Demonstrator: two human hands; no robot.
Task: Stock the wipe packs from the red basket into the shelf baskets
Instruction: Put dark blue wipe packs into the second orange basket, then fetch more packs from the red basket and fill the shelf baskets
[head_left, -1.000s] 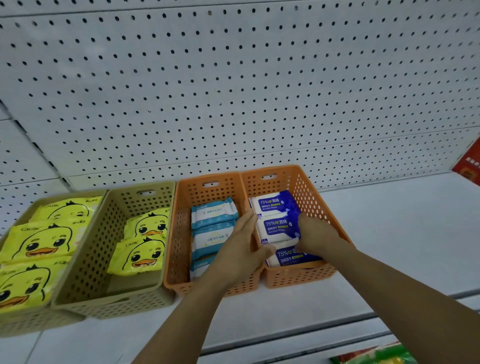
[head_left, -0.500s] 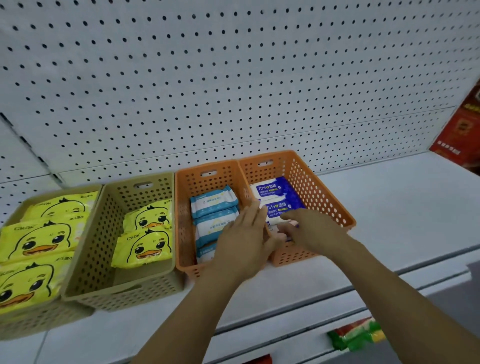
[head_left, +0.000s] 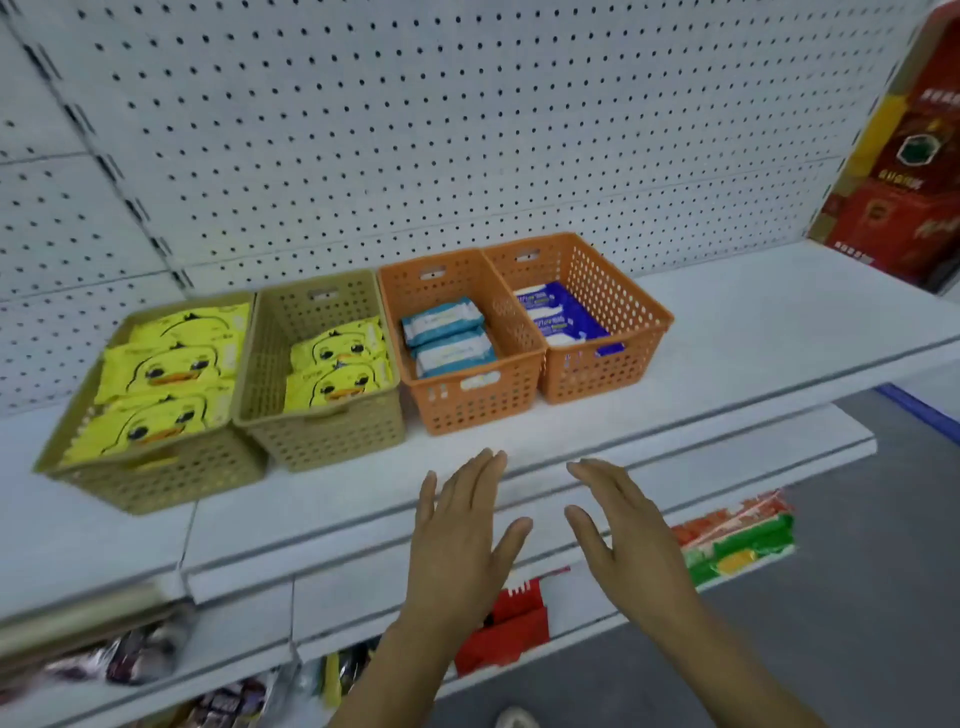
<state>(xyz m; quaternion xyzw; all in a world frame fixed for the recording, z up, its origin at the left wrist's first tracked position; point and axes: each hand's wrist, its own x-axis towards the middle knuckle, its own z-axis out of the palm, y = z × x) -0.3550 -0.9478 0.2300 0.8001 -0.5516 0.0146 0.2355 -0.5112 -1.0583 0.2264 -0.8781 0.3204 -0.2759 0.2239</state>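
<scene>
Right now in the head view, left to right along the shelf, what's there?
Leftmost olive basket → second olive basket → left orange basket with teal packs → right orange basket with navy packs → red boxes.

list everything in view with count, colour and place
olive baskets: 2, olive, shelf left
orange baskets: 2, orange, beside them
duck wipe packs: 5 visible, yellow, olive baskets
pale wipe packs: 2 seen, light blue, left orange basket
navy wipe packs: 2 seen, dark blue, right orange basket
boxes: unclear, red, shelf far right
red basket: 1, red, below shelf, part hidden
shelf: 1, white, under baskets
pegboard: 1, white, behind
left hand: 1, open, empty, before shelf edge
right hand: 1, open, empty, beside it
</scene>
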